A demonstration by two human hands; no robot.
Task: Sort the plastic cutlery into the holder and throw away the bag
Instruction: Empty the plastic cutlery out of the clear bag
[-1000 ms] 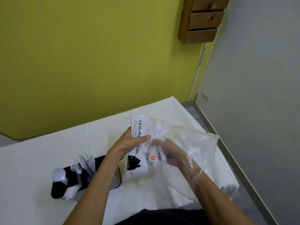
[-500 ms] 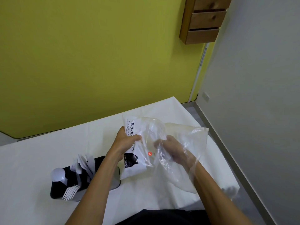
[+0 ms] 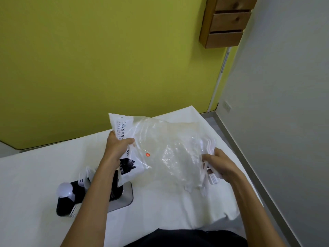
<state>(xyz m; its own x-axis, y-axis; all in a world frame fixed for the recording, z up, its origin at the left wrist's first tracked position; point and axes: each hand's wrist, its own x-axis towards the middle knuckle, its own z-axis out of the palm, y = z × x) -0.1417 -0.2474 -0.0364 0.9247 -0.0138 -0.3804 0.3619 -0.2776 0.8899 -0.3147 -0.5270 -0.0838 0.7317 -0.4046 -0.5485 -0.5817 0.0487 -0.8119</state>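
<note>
Yellow-green wall behind, grey wall at right; white-covered worktop carrying the lot

Item 1, holder: one, black on a grey base, at the worktop's left, partly hidden by the left forearm. It contains one round-bowled spoon and a cluster of forks with tines outward. Fork count unreadable.

Item 2, left hand: one. Its fingers are curled round the bag's printed white edge, pinching it.

Item 3, bag: one, clear film with a printed strip, held up above the worktop between the two hands. Judged very light, limp and slippery, likely to crumple and slide. Best held at the stiffer printed edge, or bunched in a fist for disposal.

Item 4, right hand: one, fingers closed round a bunch of white cutlery at the bag's right edge. Pieces overlap, so the count is unreadable, as is the type. Judged light, rigid, thin, brittle if bent and prone to fanning apart. Best gripped across the handles as a bundle
</note>
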